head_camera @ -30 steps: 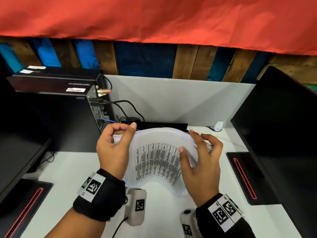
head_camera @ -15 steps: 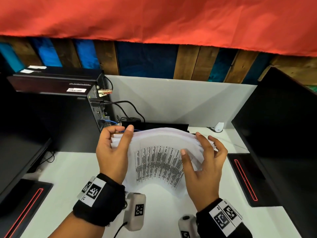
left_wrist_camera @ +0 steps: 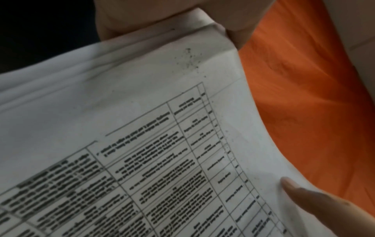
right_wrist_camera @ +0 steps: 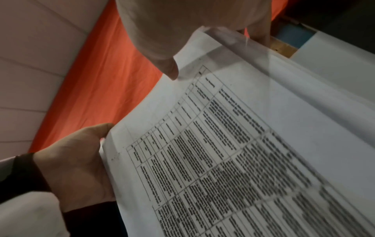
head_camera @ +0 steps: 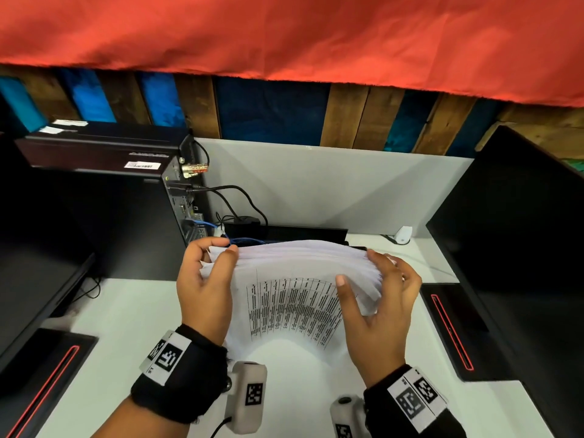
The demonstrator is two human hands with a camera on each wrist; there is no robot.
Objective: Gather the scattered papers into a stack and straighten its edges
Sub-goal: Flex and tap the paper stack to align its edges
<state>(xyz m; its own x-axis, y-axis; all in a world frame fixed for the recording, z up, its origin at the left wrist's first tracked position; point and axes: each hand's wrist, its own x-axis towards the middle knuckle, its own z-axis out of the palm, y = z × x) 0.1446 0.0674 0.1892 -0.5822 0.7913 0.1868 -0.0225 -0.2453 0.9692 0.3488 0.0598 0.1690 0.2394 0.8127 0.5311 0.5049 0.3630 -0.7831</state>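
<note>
A stack of white papers (head_camera: 294,298) stands on its lower edge on the white desk (head_camera: 126,327), bowed toward me, with a printed table on the front sheet. My left hand (head_camera: 205,279) grips the left edge, thumb on the top corner. My right hand (head_camera: 379,295) holds the right edge, with the thumb on the front and the fingers behind. The sheet edges fan unevenly at both sides. In the left wrist view the paper (left_wrist_camera: 162,128) fills the picture, with my right thumb (left_wrist_camera: 304,198) on it. In the right wrist view my left hand (right_wrist_camera: 71,168) shows beside the paper (right_wrist_camera: 243,144).
A black computer tower (head_camera: 110,200) with cables (head_camera: 234,203) stands at the back left. A dark monitor (head_camera: 521,248) flanks the right side and another (head_camera: 31,279) the left. A grey partition (head_camera: 316,184) closes the back, with a small white object (head_camera: 403,235) near it.
My hands have drifted slightly apart, so the stack is a little wider and less bowed. The left thumb has come down onto the top corner.
</note>
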